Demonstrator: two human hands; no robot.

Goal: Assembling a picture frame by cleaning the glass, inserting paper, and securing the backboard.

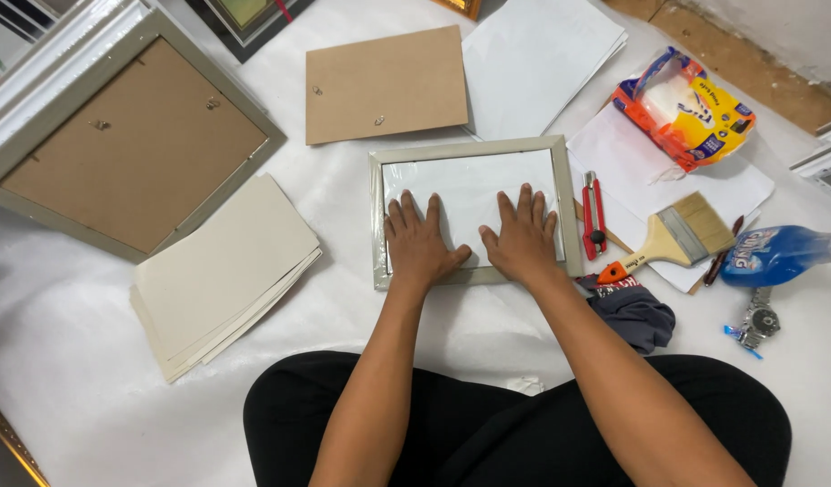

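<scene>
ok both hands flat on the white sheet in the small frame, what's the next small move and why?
Probably lift the right hand and reach for the brown backing board just above the small frame. The white sheet already lies flat inside the frame under both palms, the left hand can hold it down, and the board looks about the frame's size.

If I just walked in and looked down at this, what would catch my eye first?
Probably the two bare hands, left hand and right hand, pressed flat side by side on a white sheet lying in a small silver picture frame at the centre. Next, the bright things to the right: a red utility knife, a wide paintbrush and a blue spray bottle.
</scene>
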